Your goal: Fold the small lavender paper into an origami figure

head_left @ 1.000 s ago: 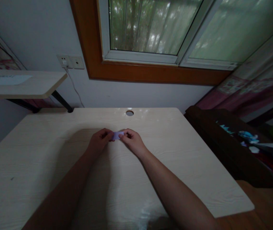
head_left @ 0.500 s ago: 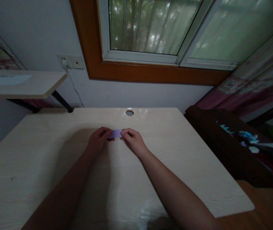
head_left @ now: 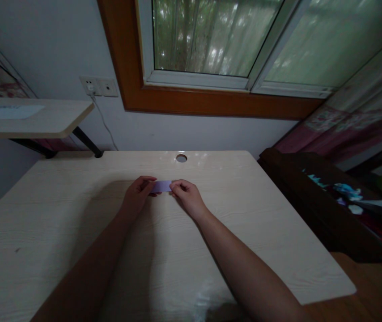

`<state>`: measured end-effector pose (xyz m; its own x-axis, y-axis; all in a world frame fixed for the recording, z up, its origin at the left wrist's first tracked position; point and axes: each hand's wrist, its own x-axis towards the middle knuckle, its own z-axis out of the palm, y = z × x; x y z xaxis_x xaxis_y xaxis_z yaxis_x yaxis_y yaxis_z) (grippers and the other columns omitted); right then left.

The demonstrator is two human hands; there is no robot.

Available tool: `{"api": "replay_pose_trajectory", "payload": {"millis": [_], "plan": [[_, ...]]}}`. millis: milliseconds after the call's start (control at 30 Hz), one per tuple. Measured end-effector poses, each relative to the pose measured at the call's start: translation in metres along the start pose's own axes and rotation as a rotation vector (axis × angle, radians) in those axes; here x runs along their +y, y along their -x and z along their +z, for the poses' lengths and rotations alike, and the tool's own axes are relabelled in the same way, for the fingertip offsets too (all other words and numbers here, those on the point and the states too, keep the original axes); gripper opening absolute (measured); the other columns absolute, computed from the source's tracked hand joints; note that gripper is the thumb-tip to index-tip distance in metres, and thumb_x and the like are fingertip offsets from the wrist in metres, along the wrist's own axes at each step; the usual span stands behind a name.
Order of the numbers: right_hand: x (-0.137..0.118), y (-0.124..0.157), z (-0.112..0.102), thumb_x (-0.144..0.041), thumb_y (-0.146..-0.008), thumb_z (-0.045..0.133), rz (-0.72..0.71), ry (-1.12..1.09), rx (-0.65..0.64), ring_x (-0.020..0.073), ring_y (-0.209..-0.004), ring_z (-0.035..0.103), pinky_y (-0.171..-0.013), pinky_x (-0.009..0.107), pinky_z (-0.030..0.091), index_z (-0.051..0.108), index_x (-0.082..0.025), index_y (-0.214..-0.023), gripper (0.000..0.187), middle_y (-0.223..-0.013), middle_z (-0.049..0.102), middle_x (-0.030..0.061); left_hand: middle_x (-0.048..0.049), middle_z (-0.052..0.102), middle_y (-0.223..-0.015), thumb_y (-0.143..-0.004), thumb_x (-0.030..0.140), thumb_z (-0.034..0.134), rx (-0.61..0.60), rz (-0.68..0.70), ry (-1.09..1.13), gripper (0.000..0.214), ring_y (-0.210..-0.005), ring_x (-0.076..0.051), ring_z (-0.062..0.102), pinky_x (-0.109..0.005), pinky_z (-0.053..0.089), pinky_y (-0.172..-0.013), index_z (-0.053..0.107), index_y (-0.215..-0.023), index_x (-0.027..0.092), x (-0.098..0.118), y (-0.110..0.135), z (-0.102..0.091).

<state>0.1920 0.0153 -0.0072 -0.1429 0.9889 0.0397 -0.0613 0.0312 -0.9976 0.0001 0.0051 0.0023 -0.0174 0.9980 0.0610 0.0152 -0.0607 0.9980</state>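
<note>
A small purple strip of paper stretches between my two hands, close over the far middle of the pale wooden table. Its left end is pinched between the thumb and fingers of my left hand. At the other end, my right hand grips it with thumb and fingertips. Both ends of the strip are hidden under the fingers. Whether the paper touches the tabletop, I cannot tell.
Behind my hands a round cable hole lies near the table's back edge. A raised shelf on black legs stands at the back left, with a white cable hanging beside it. Dark furniture holding assorted items adjoins the right side.
The fingers of my left hand have shifted slightly on the strip, with the index finger a bit more raised. The paper has barely moved; my right hand is nearly still.
</note>
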Motion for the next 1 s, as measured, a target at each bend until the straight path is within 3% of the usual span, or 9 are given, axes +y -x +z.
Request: {"api": "replay_pose_trajectory", "payload": {"millis": [133, 633, 800, 1000], "plan": [[0.003, -0.001, -0.001, -0.038, -0.077, 0.069, -0.007, -0.029, 0.01, 0.0126, -0.059, 0.053, -0.06, 0.026, 0.041, 0.07, -0.017, -0.079, 0.021, -0.064, 0.063, -0.0002, -0.003, 0.07, -0.076, -0.085, 0.044, 0.063, -0.006, -0.01, 0.025, 0.035, -0.067, -0.018, 0.072, -0.027, 0.056, -0.059, 0.061, -0.105, 0.015, 0.0, 0.001, -0.001], [0.006, -0.003, 0.002, -0.041, -0.076, 0.071, 0.046, -0.159, 0.031, 0.0119, -0.056, 0.056, -0.056, 0.025, 0.044, 0.067, -0.017, -0.081, 0.025, -0.066, 0.068, 0.0018, -0.0002, 0.07, -0.076, -0.076, 0.036, 0.074, -0.078, 0.044, -0.011, 0.039, -0.07, -0.017, 0.072, -0.029, 0.058, -0.069, 0.062, -0.109, 0.017, -0.009, -0.002, -0.001], [0.005, -0.001, 0.003, -0.042, -0.078, 0.071, -0.019, -0.044, 0.011, 0.0126, -0.058, 0.056, -0.058, 0.025, 0.044, 0.067, -0.019, -0.088, 0.026, -0.066, 0.064, -0.0006, -0.0021, 0.073, -0.079, -0.075, 0.035, 0.074, -0.119, 0.039, -0.081, 0.037, -0.069, -0.017, 0.072, -0.029, 0.058, -0.069, 0.062, -0.107, 0.018, -0.011, -0.001, -0.001], [0.004, 0.003, 0.002, -0.038, -0.078, 0.071, -0.121, 0.176, -0.034, 0.0161, -0.074, 0.061, -0.07, 0.029, 0.048, 0.07, -0.022, -0.095, 0.023, -0.086, 0.07, 0.0022, -0.002, 0.072, -0.081, -0.077, 0.034, 0.072, -0.205, 0.015, -0.121, 0.037, -0.071, -0.017, 0.073, -0.031, 0.059, -0.071, 0.06, -0.108, 0.019, -0.011, 0.002, 0.0]]}}
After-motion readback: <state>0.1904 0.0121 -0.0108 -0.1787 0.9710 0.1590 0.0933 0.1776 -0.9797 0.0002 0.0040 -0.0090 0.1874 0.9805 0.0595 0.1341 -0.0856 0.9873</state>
